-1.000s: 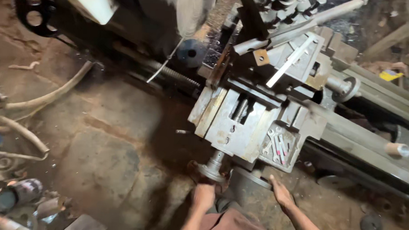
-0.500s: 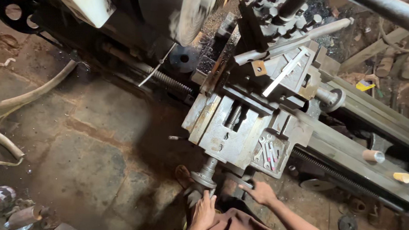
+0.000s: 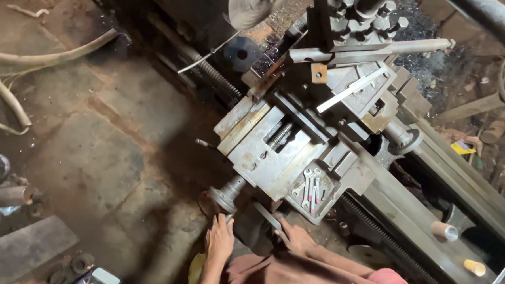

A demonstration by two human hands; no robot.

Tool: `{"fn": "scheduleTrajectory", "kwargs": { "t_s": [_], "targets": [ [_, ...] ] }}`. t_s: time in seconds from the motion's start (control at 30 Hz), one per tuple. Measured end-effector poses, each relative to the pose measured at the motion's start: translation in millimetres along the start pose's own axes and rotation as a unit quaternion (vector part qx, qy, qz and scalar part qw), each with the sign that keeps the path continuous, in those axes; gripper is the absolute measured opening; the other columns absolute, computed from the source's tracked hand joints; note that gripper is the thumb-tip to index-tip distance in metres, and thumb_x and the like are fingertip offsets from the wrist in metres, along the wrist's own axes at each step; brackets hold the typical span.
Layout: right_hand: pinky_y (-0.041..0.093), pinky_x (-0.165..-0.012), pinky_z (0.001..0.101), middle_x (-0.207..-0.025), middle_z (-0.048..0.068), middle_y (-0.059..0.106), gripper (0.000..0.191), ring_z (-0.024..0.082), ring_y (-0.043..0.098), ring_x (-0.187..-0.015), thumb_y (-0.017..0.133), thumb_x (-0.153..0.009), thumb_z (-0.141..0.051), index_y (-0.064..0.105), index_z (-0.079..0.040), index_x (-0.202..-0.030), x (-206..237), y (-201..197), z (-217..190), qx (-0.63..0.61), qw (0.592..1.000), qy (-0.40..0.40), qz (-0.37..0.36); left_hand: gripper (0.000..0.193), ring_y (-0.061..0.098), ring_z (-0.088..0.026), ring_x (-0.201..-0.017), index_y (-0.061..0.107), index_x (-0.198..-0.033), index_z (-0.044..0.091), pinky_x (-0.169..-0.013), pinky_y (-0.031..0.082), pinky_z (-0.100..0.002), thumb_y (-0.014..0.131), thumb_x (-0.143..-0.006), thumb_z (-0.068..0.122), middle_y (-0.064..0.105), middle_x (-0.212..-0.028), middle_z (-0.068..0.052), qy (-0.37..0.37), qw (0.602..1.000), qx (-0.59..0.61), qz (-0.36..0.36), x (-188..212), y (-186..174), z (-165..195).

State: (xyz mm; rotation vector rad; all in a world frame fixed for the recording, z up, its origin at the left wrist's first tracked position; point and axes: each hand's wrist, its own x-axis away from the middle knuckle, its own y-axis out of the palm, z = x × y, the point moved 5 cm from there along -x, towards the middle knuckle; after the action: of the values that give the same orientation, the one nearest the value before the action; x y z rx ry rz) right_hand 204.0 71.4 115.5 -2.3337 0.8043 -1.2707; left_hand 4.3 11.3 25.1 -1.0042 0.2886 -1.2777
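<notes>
**Working the handwheels on a grimy old lathe carriage**

Looking straight down at my lathe carriage point(image 3: 298, 144), and it's all grey cast iron, oily and scuffed, with bare metal showing on the slide edges. It sits across the bed point(image 3: 431, 201), which runs off toward the lower right. A short screw thread shows in a slot on top of the slide.

My left hand point(image 3: 220, 237) is right under the round cross-slide handwheel point(image 3: 223, 197), fingers stretched up and touching its rim, mostly uncurled rather than wrapped around it. The wheel sticks out on a stubby shaft at the near corner of the carriage.

My right hand point(image 3: 295, 237) is curled around a dark flat lever point(image 3: 267, 215) on the apron, just below the little tray of wrenches point(image 3: 313, 190). Fingers look closed on it, though the far side of the grip is hidden.

A long leadscrew point(image 3: 384, 236) runs along the front of the bed. Two small cylinders point(image 3: 458, 247) sit on the bed, and hoses point(image 3: 46, 56) lie on the dirty stone floor point(image 3: 92, 169) to the left.
</notes>
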Motion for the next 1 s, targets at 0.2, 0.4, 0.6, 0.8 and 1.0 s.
{"fn": "scheduleTrajectory", "kwargs": {
  "t_s": [0.2, 0.4, 0.6, 0.8, 1.0],
  "targets": [
    [0.049, -0.077, 0.0611, -0.081, 0.033, 0.066, 0.067, 0.053, 0.064, -0.081, 0.047, -0.102, -0.051, 0.028, -0.011, -0.153, 1, -3, -11, 0.050, 0.997, 0.057, -0.018, 0.038, 0.064, -0.051, -0.097, 0.052, -0.122, 0.008, -0.082, 0.050, -0.060, 0.055, -0.098, 0.038, 0.061, -0.124, -0.027, -0.005, 1.000, 0.007, 0.014, 5, -6, 7],
    [0.048, -0.079, 0.0619, -0.084, 0.033, 0.068, 0.052, 0.054, 0.064, -0.085, 0.048, -0.107, -0.046, 0.042, -0.009, -0.142, -2, -1, -31, 0.056, 0.997, 0.041, 0.016, 0.038, 0.065, -0.050, -0.097, 0.054, -0.125, 0.010, -0.083, 0.050, -0.060, 0.056, -0.098, 0.037, 0.068, -0.109, -0.026, 0.018, 0.997, 0.041, -0.058, -2, -20, 0],
    [0.052, -0.081, 0.0586, -0.091, 0.034, 0.067, 0.069, 0.052, 0.067, -0.088, 0.054, -0.097, -0.039, 0.026, -0.004, -0.151, -9, 0, -42, 0.122, 0.991, 0.049, 0.038, 0.033, 0.067, -0.045, -0.100, 0.061, -0.118, 0.013, -0.087, 0.052, -0.057, 0.059, -0.098, 0.038, 0.072, -0.106, -0.025, -0.015, 0.998, 0.007, -0.053, -26, -44, -21],
    [0.051, -0.083, 0.0592, -0.095, 0.034, 0.068, 0.058, 0.053, 0.065, -0.096, 0.048, -0.104, -0.045, 0.034, -0.012, -0.149, -8, 3, -47, 0.074, 0.995, 0.056, 0.036, 0.031, 0.069, -0.043, -0.105, 0.072, -0.101, 0.007, -0.098, 0.053, -0.053, 0.059, -0.102, 0.035, 0.073, -0.109, -0.024, 0.062, 0.978, -0.142, -0.140, -31, -35, -21],
    [0.051, -0.081, 0.0591, -0.091, 0.033, 0.068, 0.061, 0.052, 0.066, -0.090, 0.047, -0.103, -0.040, 0.028, -0.008, -0.152, -9, 2, -47, 0.083, 0.995, 0.051, 0.035, 0.045, 0.066, -0.045, -0.103, 0.053, -0.133, 0.009, -0.091, 0.051, -0.056, 0.062, -0.097, 0.033, 0.070, -0.109, -0.026, 0.015, 0.991, -0.008, -0.136, -24, -32, -18]
  ]
}}
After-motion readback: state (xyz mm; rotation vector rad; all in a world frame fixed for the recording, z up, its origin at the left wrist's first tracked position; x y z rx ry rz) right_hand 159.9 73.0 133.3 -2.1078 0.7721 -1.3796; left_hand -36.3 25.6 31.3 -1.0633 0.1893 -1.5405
